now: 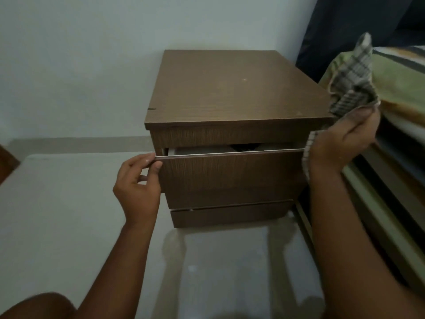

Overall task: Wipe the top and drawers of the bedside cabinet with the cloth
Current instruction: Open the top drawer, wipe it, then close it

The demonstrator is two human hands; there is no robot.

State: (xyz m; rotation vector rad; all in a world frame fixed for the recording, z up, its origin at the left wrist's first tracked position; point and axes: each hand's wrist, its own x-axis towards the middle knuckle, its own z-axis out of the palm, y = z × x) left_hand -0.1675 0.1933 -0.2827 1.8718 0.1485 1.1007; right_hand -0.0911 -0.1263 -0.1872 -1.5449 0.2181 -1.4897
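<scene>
Left grip (138,183): thumb and curled fingers pinch the top left corner of the drawer (230,173) front.
Left arm (119,256): bare, reaching up from the lower left, wrist about straight.
Right grip (342,139): raised, palm turned inward, fingers curled round the cloth (354,84).
Right arm (340,226): bare, rising from the lower right, hand higher than the left.

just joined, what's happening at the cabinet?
A person is cleaning a brown bedside cabinet. The left hand pinches the left corner of the upper drawer, which is pulled out slightly. The right hand holds a checked cloth raised at the cabinet's right edge, next to a bed. The lower drawer is closed.
</scene>
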